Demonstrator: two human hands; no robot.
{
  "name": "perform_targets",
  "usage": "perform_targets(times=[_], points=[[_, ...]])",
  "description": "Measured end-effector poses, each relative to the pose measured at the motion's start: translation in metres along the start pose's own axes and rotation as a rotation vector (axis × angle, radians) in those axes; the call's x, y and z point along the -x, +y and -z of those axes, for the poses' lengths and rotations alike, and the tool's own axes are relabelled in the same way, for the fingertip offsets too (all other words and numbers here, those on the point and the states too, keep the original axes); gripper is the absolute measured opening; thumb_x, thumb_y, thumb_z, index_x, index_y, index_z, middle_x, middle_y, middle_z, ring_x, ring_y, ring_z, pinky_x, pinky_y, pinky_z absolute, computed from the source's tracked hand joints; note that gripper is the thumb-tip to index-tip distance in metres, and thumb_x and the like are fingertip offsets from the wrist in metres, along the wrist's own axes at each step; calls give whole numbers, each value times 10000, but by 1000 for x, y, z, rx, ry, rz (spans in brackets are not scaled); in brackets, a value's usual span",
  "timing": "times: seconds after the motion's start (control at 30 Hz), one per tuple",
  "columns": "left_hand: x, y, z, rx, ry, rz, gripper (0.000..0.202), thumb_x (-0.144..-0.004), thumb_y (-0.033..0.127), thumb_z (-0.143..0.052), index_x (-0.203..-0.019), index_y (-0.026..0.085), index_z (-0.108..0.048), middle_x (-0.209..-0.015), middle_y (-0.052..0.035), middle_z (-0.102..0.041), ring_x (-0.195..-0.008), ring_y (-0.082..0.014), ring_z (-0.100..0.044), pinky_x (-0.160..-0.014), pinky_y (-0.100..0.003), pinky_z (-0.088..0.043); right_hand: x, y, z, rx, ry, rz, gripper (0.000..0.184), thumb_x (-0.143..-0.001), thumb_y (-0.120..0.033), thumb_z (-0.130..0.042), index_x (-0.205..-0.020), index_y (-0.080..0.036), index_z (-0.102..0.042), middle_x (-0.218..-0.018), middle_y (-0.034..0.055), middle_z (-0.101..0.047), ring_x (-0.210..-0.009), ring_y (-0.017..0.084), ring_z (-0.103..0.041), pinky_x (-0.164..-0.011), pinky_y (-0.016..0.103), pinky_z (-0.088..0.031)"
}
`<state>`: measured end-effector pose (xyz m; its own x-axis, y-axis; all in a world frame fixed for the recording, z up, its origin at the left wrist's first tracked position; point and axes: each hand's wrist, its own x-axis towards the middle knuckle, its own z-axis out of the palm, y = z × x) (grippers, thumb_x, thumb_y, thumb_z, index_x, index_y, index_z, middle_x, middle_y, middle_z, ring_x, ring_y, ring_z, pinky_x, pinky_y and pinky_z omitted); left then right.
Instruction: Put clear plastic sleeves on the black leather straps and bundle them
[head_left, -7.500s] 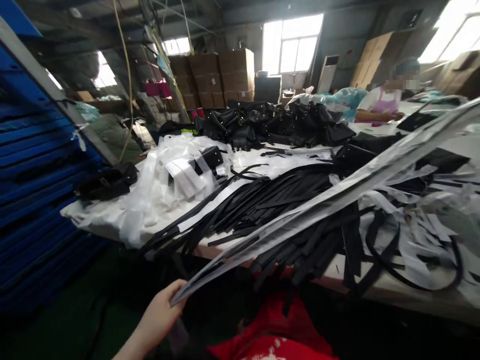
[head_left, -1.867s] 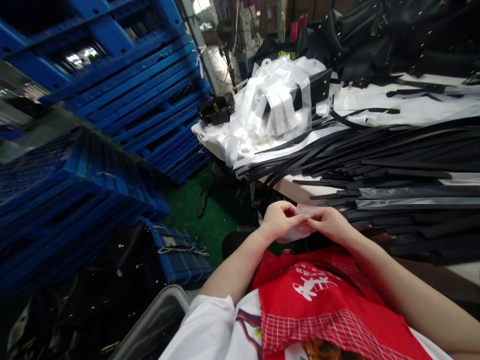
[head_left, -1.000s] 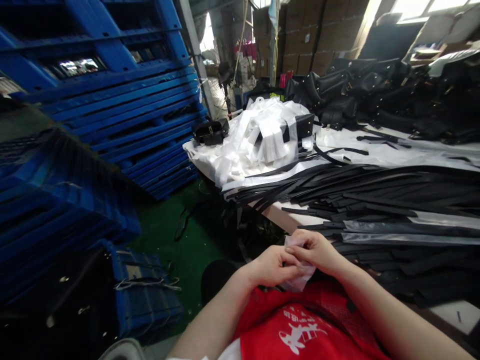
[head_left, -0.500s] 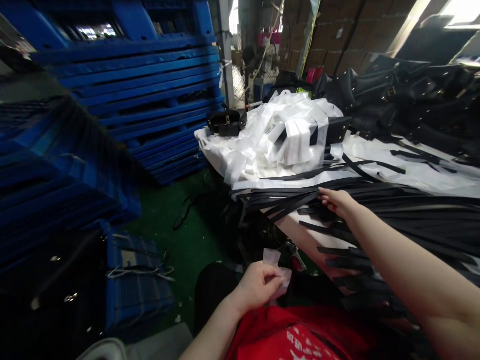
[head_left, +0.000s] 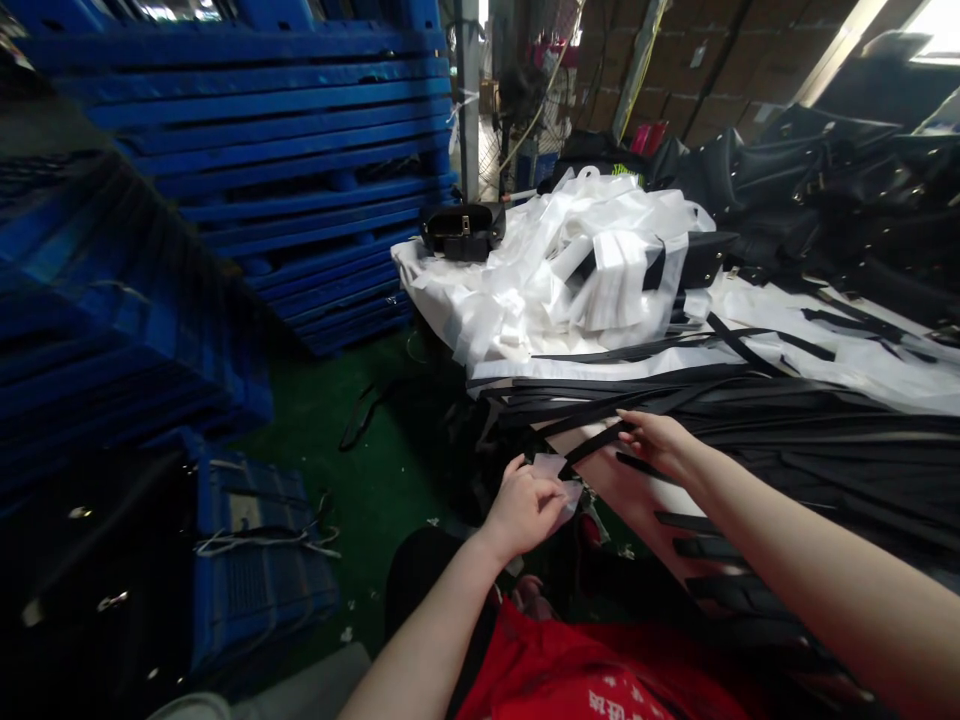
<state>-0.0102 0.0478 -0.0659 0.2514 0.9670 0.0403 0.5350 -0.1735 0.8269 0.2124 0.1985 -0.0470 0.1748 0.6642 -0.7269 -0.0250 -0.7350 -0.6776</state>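
My left hand (head_left: 525,508) is closed on a small piece of thin, whitish translucent film (head_left: 568,497), which sticks out past its fingers. To the right, my right hand (head_left: 652,440) pinches a black strap (head_left: 598,442) near the table edge, and the strap's end points down toward my left hand. A layer of long black straps (head_left: 840,440) lies across the table, several ends hanging over its front edge. Behind them is a heap of white translucent strips (head_left: 555,270).
Blue pallets (head_left: 300,150) are stacked at the left. A blue crate (head_left: 259,550) with cord on it stands on the green floor (head_left: 375,480). A small black bag (head_left: 463,232) sits at the table's far left corner; black bags (head_left: 825,200) pile up at the back right.
My right hand has drawn a black strap down and left, out from the layer. My left hand, still holding the film, has risen toward it.
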Motion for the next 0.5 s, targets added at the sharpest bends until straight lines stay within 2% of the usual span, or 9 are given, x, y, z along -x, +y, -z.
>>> perform_targets(times=[0.1, 0.2, 0.3, 0.4, 0.5], points=[[-4, 5, -6, 35, -30, -27, 168, -859, 225, -597, -766, 215, -736, -903, -7, -760, -930, -189, -650, -1152, -478, -258, 1, 0, -11, -71, -11, -53, 141, -930, -248, -607, -846, -148, -555, -673, 31, -666, -395, 45, -504, -308, 110, -354], [-2, 6, -11, 41, -13, -28, 205, -842, 202, -591, -671, 207, -704, -781, -7, -738, -834, -179, -652, -1110, -456, -326, 3, -2, -22, -103, -13, -69, 185, -944, -264, -582, -808, -145, -542, -602, 24, -633, -335, 34, -432, -291, 112, -328], [-1, 3, -6, 21, 20, 20, 197, -833, 208, -600, -665, 211, -703, -758, -10, -735, -835, -189, -652, -1120, -477, -316, 4, -1, -29, -111, -2, -34, 225, -936, -249, -575, -743, -156, -506, -521, 8, -575, -307, 38, -384, -270, 117, -278], [3, 15, 14, -17, 44, 26, 190, -846, 236, -603, -696, 237, -722, -820, 0, -755, -1022, -232, -633, -1187, -561, -136, 14, 1, -23, -106, -15, 81, 210, -896, -230, -594, -715, -155, -518, -512, 3, -558, -308, 34, -319, -259, 134, -224], [10, 45, 37, -65, 46, -40, 139, -840, 254, -626, -784, 281, -750, -880, 3, -770, -1356, -290, -435, -1163, -617, 107, 34, 0, -5, -98, -49, 232, 208, -845, -275, -642, -705, -141, -567, -561, 14, -580, -361, 36, -321, -290, 156, -250]])
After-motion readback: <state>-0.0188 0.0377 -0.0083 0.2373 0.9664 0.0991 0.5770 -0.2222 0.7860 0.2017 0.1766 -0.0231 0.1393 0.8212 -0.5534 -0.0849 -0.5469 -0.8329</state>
